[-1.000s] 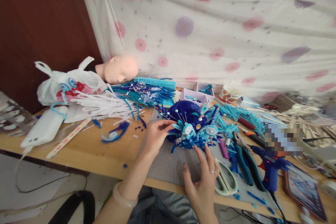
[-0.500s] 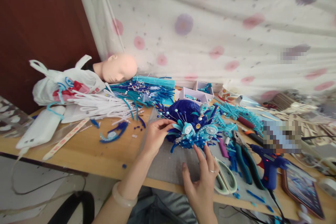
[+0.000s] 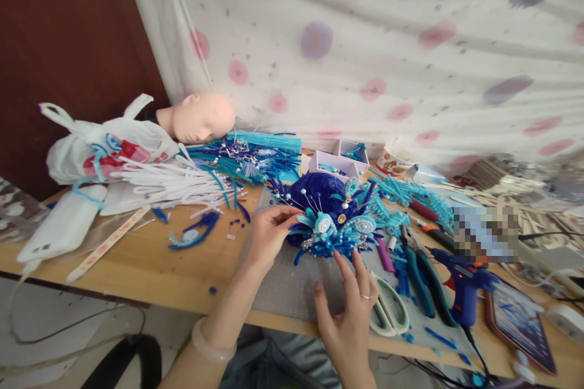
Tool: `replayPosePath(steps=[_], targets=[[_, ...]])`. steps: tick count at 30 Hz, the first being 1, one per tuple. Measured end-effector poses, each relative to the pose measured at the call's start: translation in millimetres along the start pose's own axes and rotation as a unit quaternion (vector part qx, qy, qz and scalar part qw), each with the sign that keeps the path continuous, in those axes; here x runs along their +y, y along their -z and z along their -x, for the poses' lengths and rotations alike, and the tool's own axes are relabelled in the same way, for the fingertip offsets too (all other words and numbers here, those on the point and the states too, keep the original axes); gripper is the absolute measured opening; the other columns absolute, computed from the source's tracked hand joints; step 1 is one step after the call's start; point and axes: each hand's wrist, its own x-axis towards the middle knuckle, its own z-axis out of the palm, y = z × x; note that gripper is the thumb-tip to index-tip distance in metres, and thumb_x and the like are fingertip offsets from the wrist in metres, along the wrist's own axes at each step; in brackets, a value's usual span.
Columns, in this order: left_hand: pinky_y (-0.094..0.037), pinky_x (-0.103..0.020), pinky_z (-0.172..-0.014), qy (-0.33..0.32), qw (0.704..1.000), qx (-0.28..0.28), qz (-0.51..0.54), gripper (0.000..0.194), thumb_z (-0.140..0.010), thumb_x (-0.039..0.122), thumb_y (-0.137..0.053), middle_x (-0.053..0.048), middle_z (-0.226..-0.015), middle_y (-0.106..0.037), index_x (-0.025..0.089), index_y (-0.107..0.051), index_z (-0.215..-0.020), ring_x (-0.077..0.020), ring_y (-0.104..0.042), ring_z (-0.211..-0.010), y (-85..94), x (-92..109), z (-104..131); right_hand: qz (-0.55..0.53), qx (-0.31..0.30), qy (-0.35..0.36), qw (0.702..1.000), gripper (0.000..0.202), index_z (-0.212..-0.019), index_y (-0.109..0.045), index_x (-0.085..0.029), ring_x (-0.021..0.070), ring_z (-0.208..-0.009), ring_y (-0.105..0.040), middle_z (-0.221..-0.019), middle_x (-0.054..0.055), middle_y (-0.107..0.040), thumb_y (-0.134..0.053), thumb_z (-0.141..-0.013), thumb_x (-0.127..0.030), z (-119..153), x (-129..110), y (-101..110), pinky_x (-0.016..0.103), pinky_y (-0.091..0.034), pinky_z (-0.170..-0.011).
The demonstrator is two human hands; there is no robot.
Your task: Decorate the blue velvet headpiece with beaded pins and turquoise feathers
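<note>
A blue beaded headpiece (image 3: 319, 194), with dark blue fuzzy coils behind and light blue pearl-set petals in front, sits on a grey cutting mat (image 3: 292, 301). At its left side my left hand (image 3: 269, 240) pinches a light blue petal (image 3: 305, 219) between thumb and fingers. My right hand (image 3: 347, 310) is open, its fingers spread and the fingertips at the headpiece's front lower edge. Close to the right hand lie green-handled scissors (image 3: 399, 313), the blades partly hidden. A curved blue piece (image 3: 196, 234) rests on the table to the left.
Pliers (image 3: 422, 273), a blue glue gun (image 3: 465, 292) and a phone (image 3: 520, 322) lie at the right. Behind stand small white boxes (image 3: 331, 163) and bundles of blue stems (image 3: 269, 155). White strips (image 3: 173, 182), a mannequin head (image 3: 203, 117) and a plastic bag (image 3: 68, 155) are left.
The whole view has shifted slightly, so everything appears a little further left. Both hands keep their places at the headpiece.
</note>
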Motion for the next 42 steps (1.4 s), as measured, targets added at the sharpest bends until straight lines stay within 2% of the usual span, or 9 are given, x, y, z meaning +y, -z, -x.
replayPosePath(steps=[12,29,33,36,39,42], targets=[[-0.051,-0.025,-0.068,0.009,1.0,-0.005,0.008,0.012,-0.056,0.026,-0.083,-0.002,-0.068,-0.077,0.019,-0.079,-0.064,-0.0148,-0.067,-0.066,0.8,1,-1,0.002,-0.001,0.004,1.0,0.042,-0.136,-0.052,-0.019,0.0404,-0.134,-0.042,-0.149,0.024,-0.045,-0.053,-0.096,-0.03,0,1,-1,0.061,-0.035,-0.101],[-0.052,-0.025,-0.071,0.005,1.0,0.008,-0.006,0.018,-0.06,0.028,-0.085,-0.005,-0.079,-0.08,0.019,-0.081,-0.074,-0.0158,-0.068,-0.074,10.6,5,4,0.0,-0.001,0.01,1.0,0.043,-0.138,-0.052,-0.019,0.0414,-0.137,-0.041,-0.153,0.025,-0.042,-0.054,-0.096,-0.03,1,3,-1,0.062,-0.033,-0.103],[-0.054,-0.028,-0.073,0.01,0.999,0.029,-0.021,0.029,-0.056,0.025,-0.089,-0.007,-0.089,-0.081,0.018,-0.08,-0.083,-0.0178,-0.07,-0.078,28.2,14,12,0.0,0.001,0.008,1.0,0.042,-0.137,-0.053,-0.018,0.0415,-0.137,-0.04,-0.152,0.025,-0.043,-0.054,-0.096,-0.03,2,4,-1,0.062,-0.033,-0.102],[-0.054,-0.03,-0.081,0.001,0.997,0.077,-0.028,0.038,-0.056,0.027,-0.091,-0.008,-0.098,-0.081,0.018,-0.079,-0.091,-0.0195,-0.071,-0.089,50.3,27,20,0.008,-0.001,0.016,1.0,0.044,-0.139,-0.051,-0.02,0.0414,-0.138,-0.04,-0.155,0.023,-0.041,-0.055,-0.096,-0.031,2,4,-1,0.061,-0.033,-0.102],[-0.052,-0.029,-0.086,-0.033,0.989,0.139,-0.031,0.036,-0.067,0.039,-0.085,-0.006,-0.101,-0.08,0.02,-0.079,-0.096,-0.0187,-0.07,-0.095,68.8,38,26,0.015,0.001,0.017,1.0,0.045,-0.139,-0.051,-0.02,0.0414,-0.137,-0.041,-0.155,0.022,-0.04,-0.055,-0.095,-0.031,2,4,-1,0.061,-0.034,-0.102],[-0.052,-0.029,-0.085,-0.073,0.98,0.182,-0.041,0.033,-0.075,0.045,-0.078,-0.004,-0.091,-0.08,0.02,-0.078,-0.095,-0.0175,-0.07,-0.089,79.1,45,29,0.011,0.003,0.014,1.0,0.044,-0.138,-0.052,-0.02,0.0414,-0.135,-0.042,-0.153,0.023,-0.043,-0.055,-0.095,-0.031,1,3,-1,0.061,-0.035,-0.101]])
